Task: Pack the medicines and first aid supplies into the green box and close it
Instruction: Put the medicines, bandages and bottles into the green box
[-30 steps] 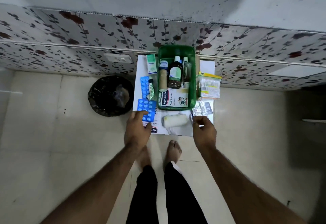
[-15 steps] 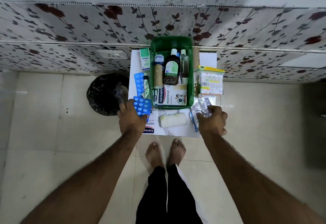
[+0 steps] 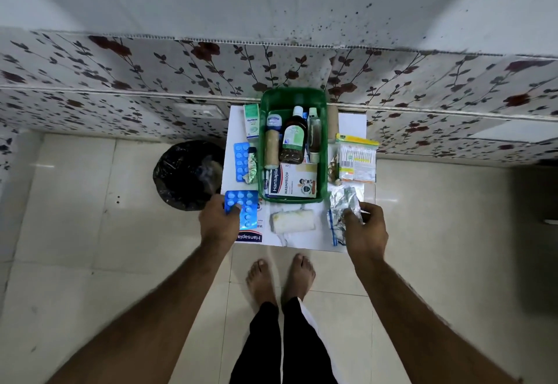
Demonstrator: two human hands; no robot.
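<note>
Green box [image 3: 324, 130], blue pill strips [image 3: 245, 205], black bin [image 3: 184, 172], wall panel [image 3: 151, 69] with dark red flowers.

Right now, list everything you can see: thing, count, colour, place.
green box: 1, green, table back, open
bottles: several, brown/clear, in box
Hansaplast carton: 1, white, box front
blue blister strips: 2, left of box
gauze roll: 1, white, table front
foil strips: silver, right front
cotton buds pack: 1, right of box
bin: 1, black, floor left
left hand: holds blue strip
right hand: on foil strips
</note>
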